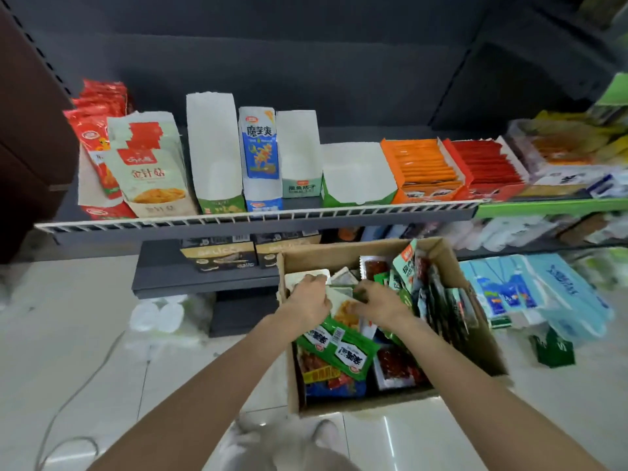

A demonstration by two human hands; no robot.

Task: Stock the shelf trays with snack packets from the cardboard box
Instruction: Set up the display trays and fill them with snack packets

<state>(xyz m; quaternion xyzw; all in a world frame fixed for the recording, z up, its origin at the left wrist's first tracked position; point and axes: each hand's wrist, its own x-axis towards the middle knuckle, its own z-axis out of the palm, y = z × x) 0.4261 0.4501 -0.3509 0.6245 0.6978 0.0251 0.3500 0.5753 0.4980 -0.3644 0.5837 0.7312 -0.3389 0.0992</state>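
Below the centre of the frame, both hands are reaching into the cardboard box (pixel 475 321) on the floor: the left hand (pixel 311 299) is gripping a pale packet (pixel 307 277), while the right hand (pixel 380 300) is curling its fingers over mixed snack packets (pixel 339 348). Across the upper half, shelf trays (pixel 356 175) are standing in a row, several showing bare white interiors.

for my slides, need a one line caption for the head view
Both hands, left hand and right hand, sort snack packets in the cardboard box below half-stocked shelf trays.
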